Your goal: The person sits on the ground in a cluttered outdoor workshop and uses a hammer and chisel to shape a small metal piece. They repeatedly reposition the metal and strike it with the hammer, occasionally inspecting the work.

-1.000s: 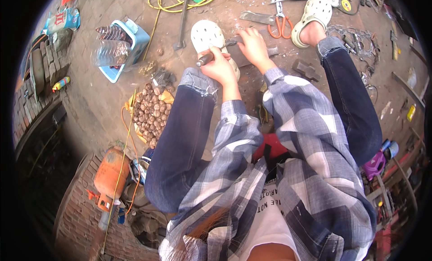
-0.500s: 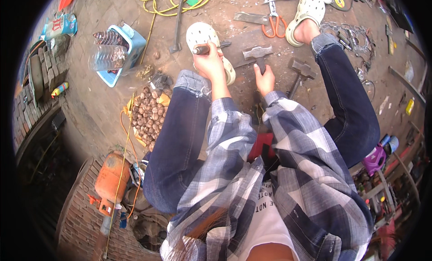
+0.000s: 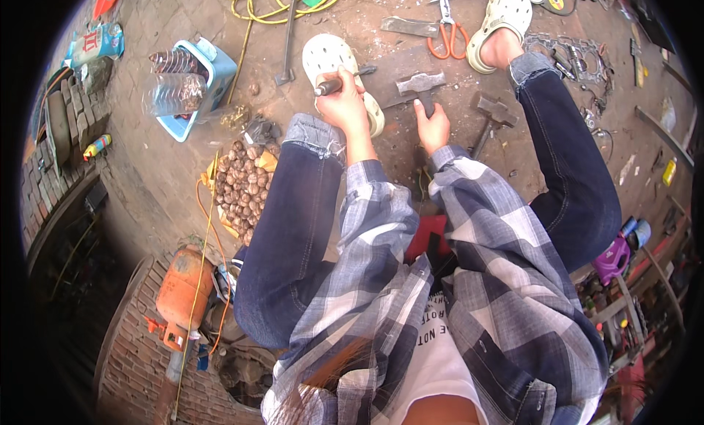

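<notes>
My left hand is closed around a short dark rod-shaped tool. Its round metal end shows at the left of my fist and a narrow dark tip sticks out to the right, over my cream clog. Whether it is a chisel or a punch I cannot make out. In my right hand is a hammer, gripped by its handle with the thumb along it and its steel head pointing away from me. A flat dark metal plate lies beyond the hammer head. Beside my right hand, another hammer rests on the ground.
A pile of walnuts lies left of my left leg, near a blue bin with plastic bottles. Orange-handled scissors, a long metal bar and a yellow hose lie ahead. An orange gas cylinder stands at lower left.
Both hands keep their grips and have hardly moved. The whole view has shifted very slightly.
</notes>
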{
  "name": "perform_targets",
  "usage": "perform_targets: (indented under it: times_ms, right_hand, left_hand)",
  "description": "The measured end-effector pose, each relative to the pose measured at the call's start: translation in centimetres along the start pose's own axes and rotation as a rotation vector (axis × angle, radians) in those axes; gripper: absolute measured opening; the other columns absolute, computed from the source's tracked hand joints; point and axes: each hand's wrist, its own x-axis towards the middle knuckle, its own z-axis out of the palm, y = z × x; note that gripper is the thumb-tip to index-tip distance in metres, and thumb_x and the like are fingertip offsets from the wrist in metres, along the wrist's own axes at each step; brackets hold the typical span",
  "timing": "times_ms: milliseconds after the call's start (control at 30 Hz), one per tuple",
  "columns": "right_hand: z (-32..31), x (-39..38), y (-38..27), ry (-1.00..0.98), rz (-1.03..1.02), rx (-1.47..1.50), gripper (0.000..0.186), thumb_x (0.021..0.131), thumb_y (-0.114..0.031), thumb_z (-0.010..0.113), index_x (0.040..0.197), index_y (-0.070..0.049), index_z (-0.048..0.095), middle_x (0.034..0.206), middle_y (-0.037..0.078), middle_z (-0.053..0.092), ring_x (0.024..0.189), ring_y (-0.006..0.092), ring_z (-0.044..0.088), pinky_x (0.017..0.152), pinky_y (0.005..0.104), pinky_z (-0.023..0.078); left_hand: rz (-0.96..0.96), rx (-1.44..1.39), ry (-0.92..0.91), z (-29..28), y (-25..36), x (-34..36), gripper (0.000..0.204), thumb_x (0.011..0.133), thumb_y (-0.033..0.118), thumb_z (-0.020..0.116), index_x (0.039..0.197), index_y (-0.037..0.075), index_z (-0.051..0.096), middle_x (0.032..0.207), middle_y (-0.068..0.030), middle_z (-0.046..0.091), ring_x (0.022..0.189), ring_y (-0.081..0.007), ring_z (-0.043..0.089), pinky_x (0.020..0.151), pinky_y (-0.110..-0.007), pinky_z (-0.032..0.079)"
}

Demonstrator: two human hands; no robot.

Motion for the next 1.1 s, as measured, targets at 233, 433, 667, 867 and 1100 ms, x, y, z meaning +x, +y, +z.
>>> perform_targets:
  times_ms: [233,433,667,867,1100]
  right_hand:
    - [-0.1,-0.2,-0.4,0.023,0.009,-0.03,0.047,0.082,-0.048,0.063,0.091,-0.002,0.06,0.084,0.022,0.065,0.083,0.0418,0.062,0.071,0.046,0.047]
    - [-0.2,-0.6,-1.1,0.047,0.039,-0.016,0.046,0.082,-0.048,0.063,0.092,-0.003,0.061,0.085,0.022,0.065,0.084,0.0412,0.062,0.072,0.046,0.047]
    - [-0.5,-0.6,-1.5,0.044,0.055,-0.069,0.047,0.082,-0.048,0.062,0.094,-0.002,0.06,0.087,0.023,0.065,0.086,0.0421,0.062,0.074,0.0469,0.048]
    - [-0.5,-0.5,-1.3,0.038,0.047,-0.074,0.049,0.082,-0.049,0.062,0.096,-0.001,0.059,0.089,0.024,0.064,0.087,0.0432,0.061,0.074,0.0473,0.048]
    - [-0.7,-1.0,-2.2,0.1,0.042,-0.127,0.052,0.082,-0.051,0.061,0.097,-0.001,0.059,0.088,0.025,0.064,0.086,0.0432,0.062,0.074,0.0476,0.047]
  left_hand:
    - [-0.004,-0.001,-0.016,0.0,0.0,0.0,0.022,0.085,0.012,0.064,0.07,0.005,0.05,0.052,-0.0031,0.055,0.041,-0.0099,0.052,0.039,-0.025,0.039]
    - [0.006,-0.005,-0.037,-0.1,0.0,0.1,0.022,0.085,0.011,0.063,0.07,0.005,0.05,0.052,-0.0033,0.055,0.042,-0.0101,0.053,0.041,-0.025,0.039]
    - [0.02,0.009,-0.048,-0.2,0.1,0.0,0.02,0.085,0.01,0.063,0.07,0.004,0.051,0.051,-0.0039,0.054,0.042,-0.0103,0.053,0.041,-0.025,0.038]
    - [0.009,-0.005,-0.062,-0.3,0.1,0.0,0.02,0.085,0.01,0.063,0.07,0.003,0.051,0.053,-0.0044,0.055,0.043,-0.0105,0.053,0.042,-0.025,0.039]
    - [0.031,-0.092,-0.129,-0.2,-1.1,0.2,0.018,0.086,0.003,0.062,0.075,0.004,0.048,0.062,-0.0049,0.054,0.042,-0.0097,0.047,0.039,-0.024,0.038]
